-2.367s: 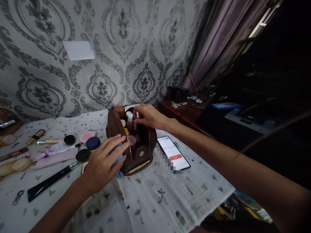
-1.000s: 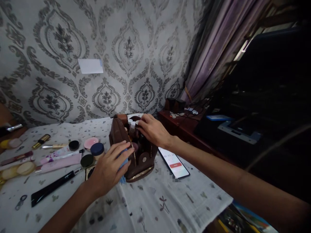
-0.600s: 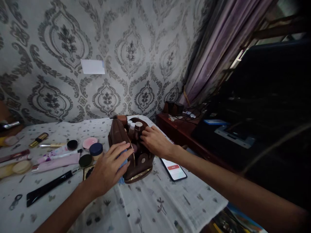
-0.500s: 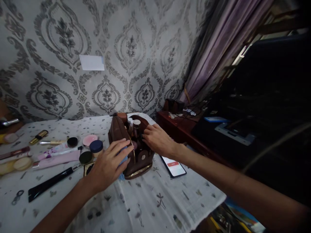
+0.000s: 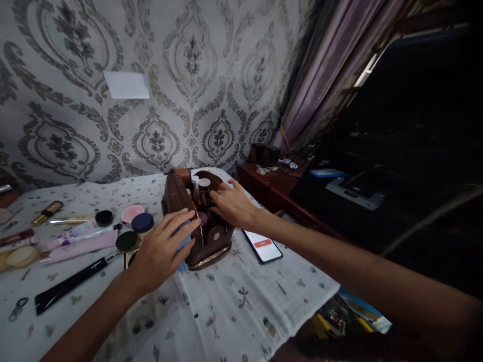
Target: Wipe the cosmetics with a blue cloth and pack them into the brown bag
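A brown makeup bag (image 5: 175, 193) stands unzipped on the cloth-covered table. Inside it are a bottle with a pale cap (image 5: 204, 184) and other dark items that are hard to make out. My left hand (image 5: 166, 246) lies against the bag's left side, fingers stretched out and touching the zip edge. Between that hand and the bag shows some blue material (image 5: 183, 242). At the right rim, my right hand (image 5: 234, 203) reaches into the opening with its fingers curled together. Whatever they hold is hidden.
Left of the bag lie a blue-lidded jar (image 5: 143, 222), a pink round compact (image 5: 132, 213), a pink tube (image 5: 85, 246), a black tube (image 5: 71, 282) and several other cosmetics. A lit phone (image 5: 263, 246) sits right of the bag. A patterned wall (image 5: 154, 136) rises behind.
The whole view has shifted slightly, so everything appears a little further left and higher. Both hands keep nearly the same places at the bag.
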`<state>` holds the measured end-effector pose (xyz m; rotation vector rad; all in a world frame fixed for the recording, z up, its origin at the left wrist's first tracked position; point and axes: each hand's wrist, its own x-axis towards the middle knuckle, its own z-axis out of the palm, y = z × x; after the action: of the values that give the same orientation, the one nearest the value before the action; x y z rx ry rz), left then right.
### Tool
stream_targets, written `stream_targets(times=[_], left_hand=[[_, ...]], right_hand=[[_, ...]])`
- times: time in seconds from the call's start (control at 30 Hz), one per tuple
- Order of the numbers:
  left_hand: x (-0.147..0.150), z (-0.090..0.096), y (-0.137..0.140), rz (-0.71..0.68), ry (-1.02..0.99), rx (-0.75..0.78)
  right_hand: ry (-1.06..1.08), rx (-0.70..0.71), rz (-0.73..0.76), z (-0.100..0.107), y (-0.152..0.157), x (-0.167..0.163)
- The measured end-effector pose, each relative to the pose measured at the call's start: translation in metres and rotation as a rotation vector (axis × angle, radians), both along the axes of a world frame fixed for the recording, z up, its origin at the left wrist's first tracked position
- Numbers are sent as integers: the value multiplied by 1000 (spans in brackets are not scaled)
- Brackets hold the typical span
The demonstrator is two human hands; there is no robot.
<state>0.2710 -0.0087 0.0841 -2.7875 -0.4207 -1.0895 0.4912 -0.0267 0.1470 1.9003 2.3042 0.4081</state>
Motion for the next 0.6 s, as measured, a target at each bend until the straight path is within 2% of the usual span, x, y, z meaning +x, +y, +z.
stream_targets(times=[0.2, 0.6], left_hand=[[0, -1, 0, -3, 2, -9], [0, 0, 0, -2, 20, -11]], right_hand=[[66, -11, -76, -2, 5, -5], [135, -163, -47, 8, 9, 10]])
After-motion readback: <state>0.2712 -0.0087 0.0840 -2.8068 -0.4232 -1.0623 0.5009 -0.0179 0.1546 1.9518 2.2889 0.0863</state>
